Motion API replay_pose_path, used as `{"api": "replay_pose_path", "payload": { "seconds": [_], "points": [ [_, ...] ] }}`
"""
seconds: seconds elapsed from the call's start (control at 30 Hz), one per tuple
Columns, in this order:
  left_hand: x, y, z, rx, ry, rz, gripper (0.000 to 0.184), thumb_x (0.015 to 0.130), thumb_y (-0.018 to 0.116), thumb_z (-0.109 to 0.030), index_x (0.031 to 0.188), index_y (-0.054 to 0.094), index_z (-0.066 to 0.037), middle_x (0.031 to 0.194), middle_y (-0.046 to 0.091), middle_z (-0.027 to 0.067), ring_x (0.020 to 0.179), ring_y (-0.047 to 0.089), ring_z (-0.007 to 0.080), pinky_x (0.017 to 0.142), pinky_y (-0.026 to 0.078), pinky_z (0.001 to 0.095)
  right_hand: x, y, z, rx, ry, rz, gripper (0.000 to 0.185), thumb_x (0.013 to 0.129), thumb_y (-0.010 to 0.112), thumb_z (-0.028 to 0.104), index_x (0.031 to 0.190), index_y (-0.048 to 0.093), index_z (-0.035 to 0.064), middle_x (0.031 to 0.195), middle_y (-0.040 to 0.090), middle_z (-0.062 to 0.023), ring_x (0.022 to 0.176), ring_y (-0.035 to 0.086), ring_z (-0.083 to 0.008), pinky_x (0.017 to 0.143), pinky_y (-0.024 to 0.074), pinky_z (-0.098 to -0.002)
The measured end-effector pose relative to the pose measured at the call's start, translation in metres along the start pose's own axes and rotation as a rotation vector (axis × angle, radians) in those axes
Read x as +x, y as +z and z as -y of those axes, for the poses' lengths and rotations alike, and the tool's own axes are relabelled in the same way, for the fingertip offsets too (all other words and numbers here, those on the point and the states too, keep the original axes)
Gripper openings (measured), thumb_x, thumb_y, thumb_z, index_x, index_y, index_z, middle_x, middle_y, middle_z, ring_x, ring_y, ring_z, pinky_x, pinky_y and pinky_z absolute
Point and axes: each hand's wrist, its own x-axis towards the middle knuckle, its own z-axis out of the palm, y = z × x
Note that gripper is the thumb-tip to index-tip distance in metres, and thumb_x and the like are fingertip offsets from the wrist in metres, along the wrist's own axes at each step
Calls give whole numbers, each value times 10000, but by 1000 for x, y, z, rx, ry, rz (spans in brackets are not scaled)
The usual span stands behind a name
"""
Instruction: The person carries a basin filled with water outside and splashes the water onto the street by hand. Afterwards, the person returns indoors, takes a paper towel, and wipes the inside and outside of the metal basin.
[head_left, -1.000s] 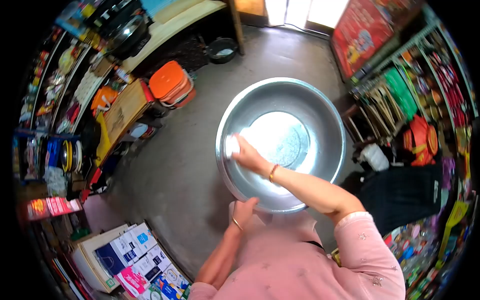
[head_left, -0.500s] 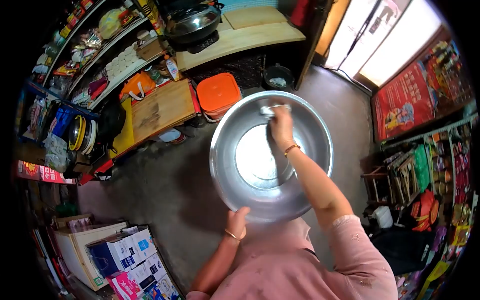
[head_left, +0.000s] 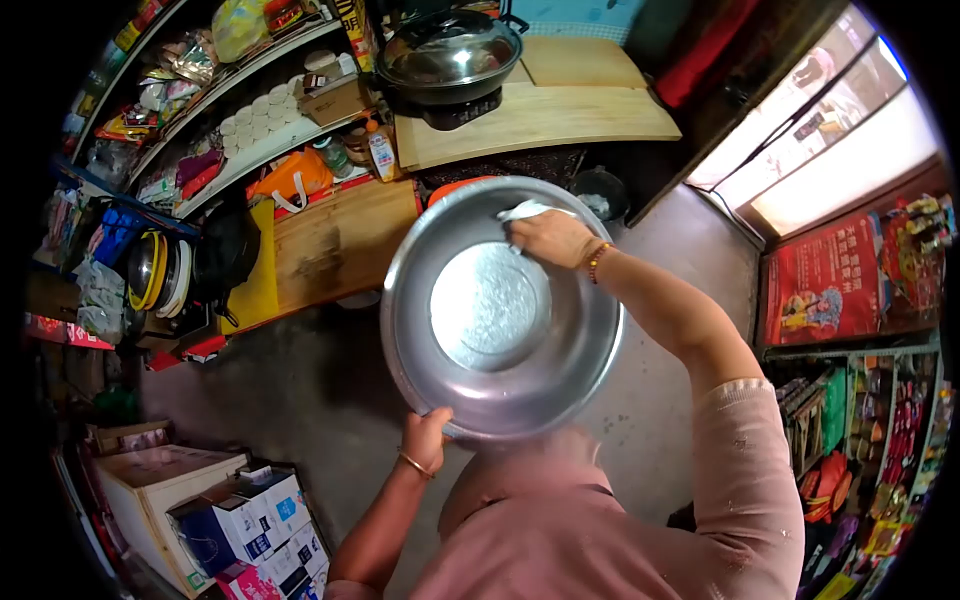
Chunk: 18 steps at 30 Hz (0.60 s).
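Observation:
A large, shiny metal basin (head_left: 490, 400) is held in front of my body, its open side facing me. My left hand (head_left: 427, 440) grips the near rim at the lower left, thumb over the edge. Inside the basin, my right hand (head_left: 553, 238) presses a white cloth (head_left: 527, 210) against the upper wall, fingers closed over it. Part of the cloth is hidden under the fingers.
Beyond the basin stands a wooden counter (head_left: 560, 110) with a lidded wok (head_left: 450, 60). A low wooden table (head_left: 340, 240) and stocked shelves (head_left: 265, 120) are on the left. Boxes (head_left: 270, 520) sit at lower left; a dark bucket (head_left: 600, 195) stands near the doorway.
The basin has shifted left in view and now covers most of the orange-lidded bucket. My right hand, with the cloth, has moved slightly left along the upper inner wall. My left hand keeps the rim.

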Motion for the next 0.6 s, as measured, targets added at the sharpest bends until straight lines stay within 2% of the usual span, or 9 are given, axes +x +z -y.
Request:
{"api": "replay_pose_path", "payload": {
  "seconds": [0.03, 0.1, 0.23, 0.3, 0.37, 0.43, 0.5, 0.57, 0.6],
  "points": [
    [12, -1, -10, -4, -10, -10, 289, 712, 483, 25, 1000, 509, 18, 919, 543, 73, 706, 564, 188, 591, 486, 338, 6, 17, -15, -106, -57, -149, 184, 770, 515, 204, 887, 536, 63, 885, 534, -56, 839, 547, -201, 690, 453, -323],
    [39, -1, -25, -206, 197, -5, 306, 697, 487, 36, 1000, 506, 6, 925, 538, 69, 718, 565, 188, 604, 490, 347, 17, 40, -19, -107, 103, -104, 157, 744, 510, 154, 853, 557, 52, 872, 513, -61, 858, 523, -208, 724, 449, -318],
    [85, -18, -46, -270, 205, -59, 357, 683, 472, 40, 1037, 473, -4, 890, 532, 67, 715, 563, 177, 550, 486, 292, 35, 100, 10, 93, 409, 45, 169, 773, 476, 129, 889, 567, 45, 934, 530, -96, 901, 513, -232, 790, 429, -338],
    [100, -29, -51, -308, 166, -108, 368, 672, 473, 45, 1035, 469, -15, 862, 528, 56, 686, 558, 151, 478, 459, 245, 45, 134, 42, 226, 585, 124, 180, 784, 458, 108, 907, 567, 35, 947, 529, -117, 898, 509, -266, 800, 424, -362],
    [112, -36, -68, -305, 154, -217, 378, 660, 490, 47, 1030, 468, -23, 845, 527, 44, 647, 548, 128, 428, 425, 224, 57, 169, 77, 409, 649, 242, 195, 786, 461, 108, 931, 568, 34, 991, 522, -133, 928, 500, -304, 816, 418, -372],
    [131, -54, -75, -305, 161, -251, 387, 653, 505, 47, 1032, 467, -21, 840, 528, 36, 614, 537, 110, 402, 397, 199, 83, 169, 119, 521, 725, 276, 239, 768, 481, 118, 975, 567, 35, 971, 547, -152, 899, 524, -312, 801, 431, -378],
    [153, -79, -80, -281, 196, -238, 381, 652, 505, 49, 1026, 467, -14, 844, 527, 39, 647, 540, 124, 434, 419, 216, 119, 165, 153, 664, 636, 485, 276, 745, 503, 119, 1002, 566, 42, 910, 577, -173, 844, 554, -314, 766, 451, -384],
    [183, -109, -83, -282, 224, -254, 378, 655, 511, 45, 1026, 466, -11, 845, 526, 46, 667, 541, 136, 455, 431, 233, 162, 184, 192, 875, 667, 443, 255, 691, 512, 96, 927, 571, 21, 845, 596, -172, 773, 577, -302, 700, 459, -389],
    [192, -126, -87, -276, 254, -272, 376, 657, 516, 41, 1026, 465, -8, 846, 525, 53, 688, 542, 149, 475, 444, 250, 188, 165, 196, 876, 662, 443, 255, 691, 512, 96, 927, 571, 21, 845, 596, -172, 773, 577, -302, 700, 459, -389]
  ]
}}
